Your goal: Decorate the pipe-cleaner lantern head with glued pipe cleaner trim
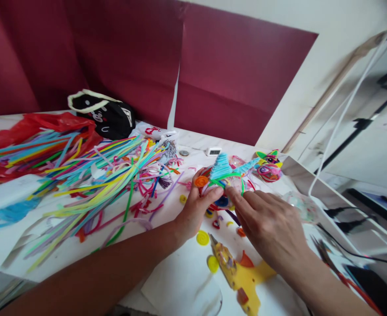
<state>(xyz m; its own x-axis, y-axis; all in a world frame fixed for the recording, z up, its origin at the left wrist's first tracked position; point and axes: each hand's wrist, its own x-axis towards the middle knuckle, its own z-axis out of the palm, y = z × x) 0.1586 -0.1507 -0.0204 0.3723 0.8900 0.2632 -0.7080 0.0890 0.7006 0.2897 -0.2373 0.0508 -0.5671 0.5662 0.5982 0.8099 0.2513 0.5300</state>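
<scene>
Two-handed, handling a pipe-cleaner craft (221, 167) just beyond the glue gun (246, 280): clamping the craft's left side with the left hand (197, 207), touching its front with a fingertip of the right hand (269, 221); cannot tell whether clamping there.

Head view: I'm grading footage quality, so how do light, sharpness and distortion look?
In the head view, light looks soft, with faint sheen on the maroon sheet; in the head view, the craft in the left hand is readable, the black pole at right looks blurrier; in the head view, the left forearm seems stretched towards the corner, as through a wide lens.
</scene>
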